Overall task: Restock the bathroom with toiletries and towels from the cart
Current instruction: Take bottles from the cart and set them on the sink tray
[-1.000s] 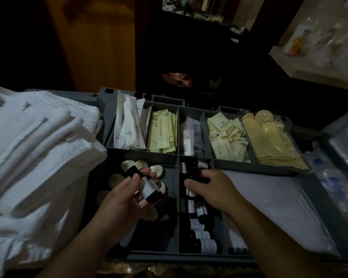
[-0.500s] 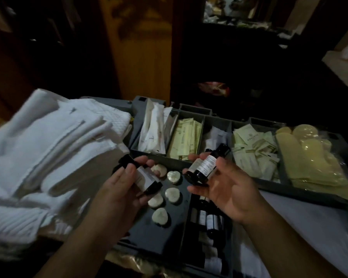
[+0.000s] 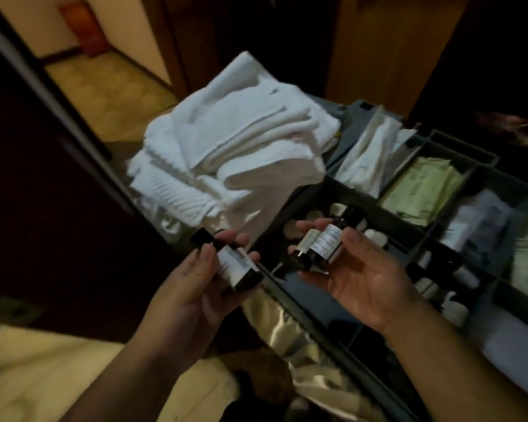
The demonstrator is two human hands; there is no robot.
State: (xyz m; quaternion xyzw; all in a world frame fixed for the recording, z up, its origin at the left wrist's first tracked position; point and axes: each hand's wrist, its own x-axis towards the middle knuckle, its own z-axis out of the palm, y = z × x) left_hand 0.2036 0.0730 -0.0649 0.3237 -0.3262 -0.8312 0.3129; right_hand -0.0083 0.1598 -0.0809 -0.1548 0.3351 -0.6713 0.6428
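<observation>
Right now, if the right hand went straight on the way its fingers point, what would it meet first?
Probably the stack of folded white towels. The right hand, gripping two small dark bottles, points toward them across the gray tray; depth is unclear, so it might pass above.

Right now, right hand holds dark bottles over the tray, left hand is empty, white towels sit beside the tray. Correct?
No: in the head view the left hand grips a dark labelled bottle too. The right hand does hold dark bottles over the tray, white towels beside it.
</observation>
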